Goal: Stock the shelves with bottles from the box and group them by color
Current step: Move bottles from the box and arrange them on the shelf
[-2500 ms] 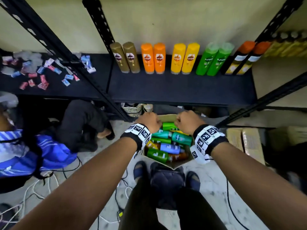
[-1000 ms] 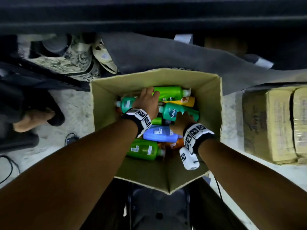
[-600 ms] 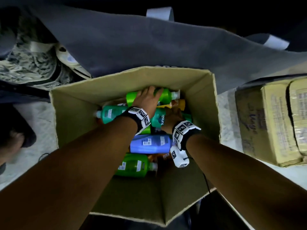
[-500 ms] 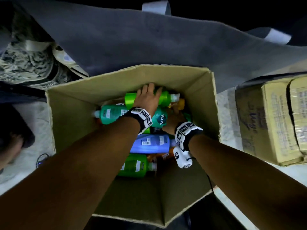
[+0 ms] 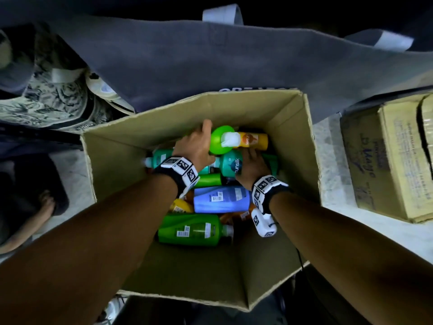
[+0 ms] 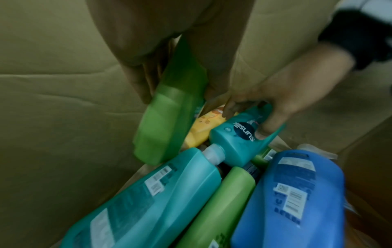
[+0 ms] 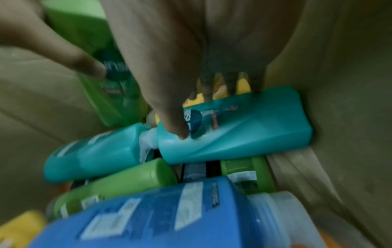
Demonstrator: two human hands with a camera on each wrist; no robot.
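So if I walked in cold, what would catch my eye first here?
Probably the jumble of bright bottles lying in the open cardboard box, with both arms reaching in. The left hand grips a light green bottle tipped up near the far wall, while the right hand holds a teal bottle beside it. A big blue bottle lies just below them.

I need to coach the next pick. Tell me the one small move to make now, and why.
Probably lift both hands straight up out of the box. The left hand already grips the light green bottle, tilted up off the pile, and the right hand is curled round the teal bottle, which lies on top with nothing over it.
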